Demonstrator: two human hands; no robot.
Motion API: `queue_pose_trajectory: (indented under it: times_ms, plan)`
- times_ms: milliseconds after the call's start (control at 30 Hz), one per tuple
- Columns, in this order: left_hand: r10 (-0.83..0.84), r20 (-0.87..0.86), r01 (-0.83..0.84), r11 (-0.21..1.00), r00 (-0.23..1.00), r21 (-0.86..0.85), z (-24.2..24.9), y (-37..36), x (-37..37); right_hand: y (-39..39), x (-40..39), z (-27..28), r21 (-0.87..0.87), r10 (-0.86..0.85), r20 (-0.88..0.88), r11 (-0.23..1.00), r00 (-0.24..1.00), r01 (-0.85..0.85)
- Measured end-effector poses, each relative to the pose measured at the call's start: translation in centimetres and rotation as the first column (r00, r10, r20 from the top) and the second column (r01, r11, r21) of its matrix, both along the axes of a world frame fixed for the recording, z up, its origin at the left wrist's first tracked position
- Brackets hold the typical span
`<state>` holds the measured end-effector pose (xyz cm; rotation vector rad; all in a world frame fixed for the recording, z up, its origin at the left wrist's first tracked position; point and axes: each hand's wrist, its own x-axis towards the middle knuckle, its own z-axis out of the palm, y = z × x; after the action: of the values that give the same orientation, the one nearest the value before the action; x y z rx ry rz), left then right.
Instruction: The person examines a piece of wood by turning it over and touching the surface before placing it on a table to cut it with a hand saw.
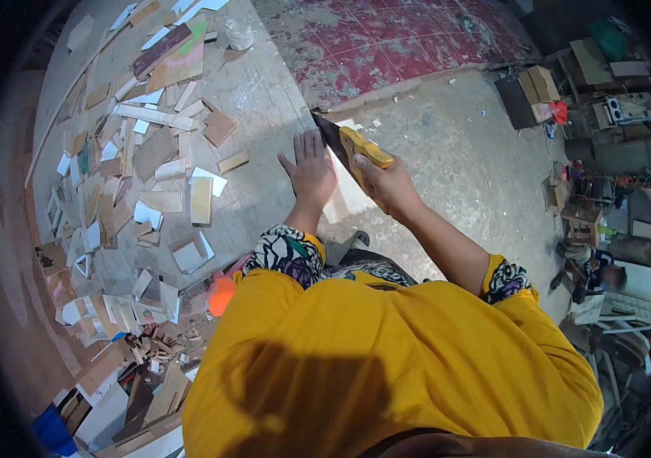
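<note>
My right hand (390, 185) is wrapped round the yellow handle of a handsaw (333, 137). Its dark blade points away from me along the table's right edge, close beside my left fingers. My left hand (312, 174) lies flat at that edge with the fingers stretched forward and the thumb out to the side. A pale white board (347, 191) shows below the saw, to the right of my left hand. How the blade meets the board is hidden from this angle.
Wood and board offcuts (157, 156) cover much of the grey tabletop (257, 191) on the left. A clear plastic container (239, 34) stands at the far side. Red tiles (386, 46) lie beyond. At right, another person (608, 276) is near stacked frames and boxes.
</note>
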<state>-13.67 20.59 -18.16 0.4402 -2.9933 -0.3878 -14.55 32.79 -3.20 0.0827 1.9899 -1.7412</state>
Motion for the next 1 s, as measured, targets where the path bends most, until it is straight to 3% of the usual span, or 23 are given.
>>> queue_pose_trajectory:
  times_ms: [100, 300, 400, 500, 600, 767, 800, 867, 933, 1000]
  plan:
    - [-0.009, 0.059, 0.008, 1.000, 0.998, 0.007, 0.0, 0.0, -0.2, -0.5, -1.0, 0.3, -0.001, 0.014, 0.076, 1.000, 0.997, -0.014]
    - [-0.005, 0.042, 0.004, 1.000, 0.999, 0.026, 0.0, -0.1, -0.1, 0.3, -1.3, -1.8, 0.044, 0.102, -0.087, 0.994, 0.991, -0.099]
    - [0.018, 0.022, -0.019, 1.000, 1.000, 0.011, -0.2, 0.1, -0.2, 0.6, -1.6, 0.1, 0.057, 0.134, 0.056, 0.989, 0.989, -0.137]
    - [0.026, 0.003, -0.026, 0.999, 1.000, -0.018, -0.4, 0.1, 0.0, -0.1, 0.2, -0.4, 0.201, 0.172, -0.188, 0.971, 0.967, -0.133]
    - [0.015, 0.073, -0.018, 0.999, 0.997, 0.032, 1.2, -0.1, 0.1, 2.0, 3.4, -4.6, 0.172, 0.114, -0.322, 0.983, 0.940, -0.060]
    - [0.031, 0.075, -0.031, 1.000, 0.997, 0.001, -0.1, 0.1, -0.2, 4.4, 8.7, -8.8, 0.252, 0.275, -0.531, 0.954, 0.801, -0.160]
    - [0.041, 0.092, -0.036, 0.998, 0.995, -0.054, -0.8, 0.0, -0.3, 5.2, 9.4, -11.6, 0.256, 0.291, -0.453, 0.948, 0.843, -0.190]
    - [0.045, 0.124, -0.036, 0.996, 0.991, -0.077, -0.6, -0.1, -0.5, 5.2, 9.6, -11.6, 0.273, 0.305, -0.473, 0.943, 0.826, -0.192]
    - [0.049, 0.069, -0.051, 0.998, 0.996, 0.031, -0.2, 0.1, -0.3, 5.7, 9.4, -11.2, 0.224, 0.248, -0.442, 0.961, 0.862, -0.162]
    - [0.041, 0.058, -0.042, 0.999, 0.997, 0.027, 0.0, 0.1, 0.0, 6.4, 9.7, -9.9, 0.174, 0.186, -0.405, 0.977, 0.895, -0.124]
